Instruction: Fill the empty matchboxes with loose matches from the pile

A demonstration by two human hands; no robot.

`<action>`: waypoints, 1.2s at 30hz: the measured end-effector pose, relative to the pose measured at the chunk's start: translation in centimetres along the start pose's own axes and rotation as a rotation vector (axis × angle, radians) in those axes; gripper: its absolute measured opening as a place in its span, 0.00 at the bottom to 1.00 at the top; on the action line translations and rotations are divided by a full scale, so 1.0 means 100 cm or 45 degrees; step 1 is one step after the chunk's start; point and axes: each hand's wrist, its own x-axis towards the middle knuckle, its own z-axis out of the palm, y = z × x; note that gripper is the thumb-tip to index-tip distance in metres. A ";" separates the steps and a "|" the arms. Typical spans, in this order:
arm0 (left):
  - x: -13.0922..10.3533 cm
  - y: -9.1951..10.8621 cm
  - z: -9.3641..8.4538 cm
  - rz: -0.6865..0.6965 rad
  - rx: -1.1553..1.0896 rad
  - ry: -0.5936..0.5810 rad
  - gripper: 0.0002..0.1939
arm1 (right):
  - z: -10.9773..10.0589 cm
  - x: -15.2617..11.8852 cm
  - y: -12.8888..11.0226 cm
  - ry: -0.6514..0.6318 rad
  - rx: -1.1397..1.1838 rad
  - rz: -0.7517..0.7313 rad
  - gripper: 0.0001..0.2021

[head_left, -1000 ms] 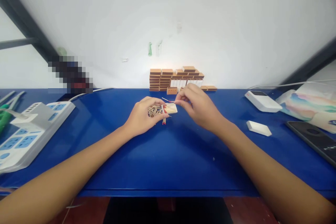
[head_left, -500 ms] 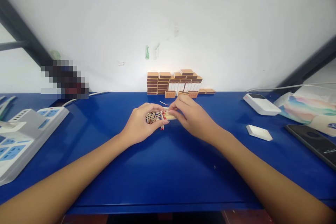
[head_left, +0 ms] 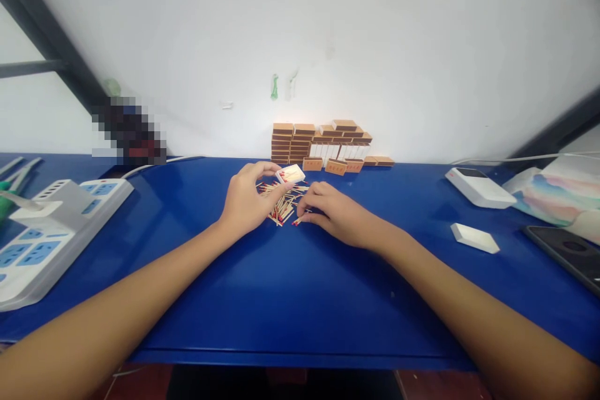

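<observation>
My left hand (head_left: 248,195) grips a small white matchbox tray (head_left: 296,174) between thumb and fingers, raised and tilted over the table. Some red-tipped matches lie inside the tray. Below it, a loose pile of matches (head_left: 282,207) is spread on the blue table. At the pile's right side, my right hand (head_left: 328,207) pinches matches with red heads (head_left: 296,222) between thumb and fingertips, low at the tabletop. How many it holds I cannot tell. Behind both hands, several brown matchboxes (head_left: 291,144) are stacked against the wall.
A white power strip (head_left: 100,215) lies on the left. To the right are a white device (head_left: 482,187), a small white box (head_left: 475,238), a tissue pack (head_left: 539,190) and a dark phone (head_left: 565,256). The blue table's (head_left: 290,306) front edge runs along the bottom.
My left hand has lifted and tilted the tray away from me, baring the match pile. My right hand has left the tray and come down to matches beside the pile. The view has shifted slightly.
</observation>
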 end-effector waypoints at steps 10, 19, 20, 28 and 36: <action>-0.004 -0.001 0.001 0.050 -0.017 -0.102 0.15 | -0.009 -0.008 -0.011 -0.065 -0.001 0.151 0.09; -0.006 0.001 0.000 0.049 -0.004 -0.153 0.15 | -0.018 -0.018 -0.019 -0.192 0.099 0.286 0.09; -0.006 0.001 0.000 0.046 -0.005 -0.152 0.15 | -0.019 -0.018 -0.020 -0.201 0.092 0.297 0.10; -0.007 0.004 -0.003 0.029 0.002 -0.180 0.14 | -0.025 -0.018 -0.024 -0.255 0.072 0.343 0.11; -0.008 0.004 0.000 0.019 -0.017 -0.175 0.15 | -0.026 -0.020 -0.028 -0.329 0.043 0.394 0.11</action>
